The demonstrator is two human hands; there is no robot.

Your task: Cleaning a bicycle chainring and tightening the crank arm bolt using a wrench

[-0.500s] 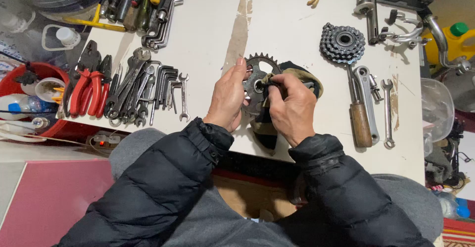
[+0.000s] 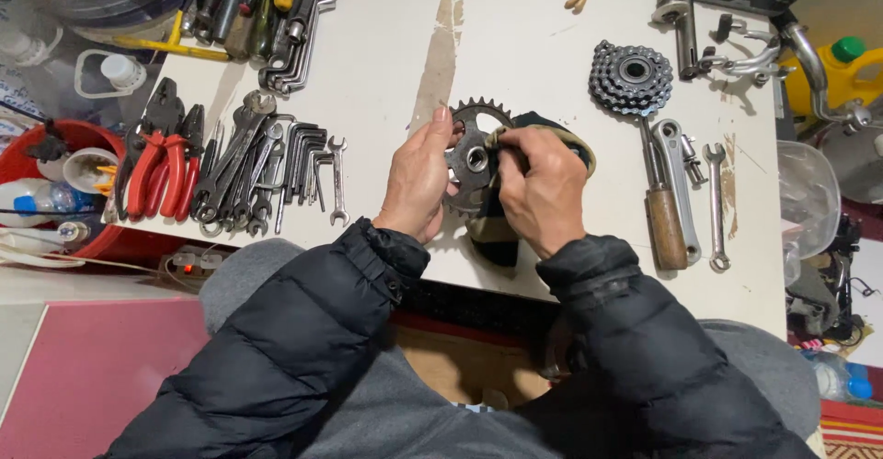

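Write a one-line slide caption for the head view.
Left hand steadies a dark toothed metal chainring while right hand presses a grimy rag against it.

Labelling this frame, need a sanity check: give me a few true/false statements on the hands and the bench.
1. The left hand holds a toothed chainring. True.
2. The right hand presses a rag against the chainring. True.
3. The freewheel cluster lies left of the hands. False: it lies to their right.
4. The red-handled pliers are in the right hand. False: they lie on the bench, at its left side.
5. A wooden-handled tool lies right of the hands. True.
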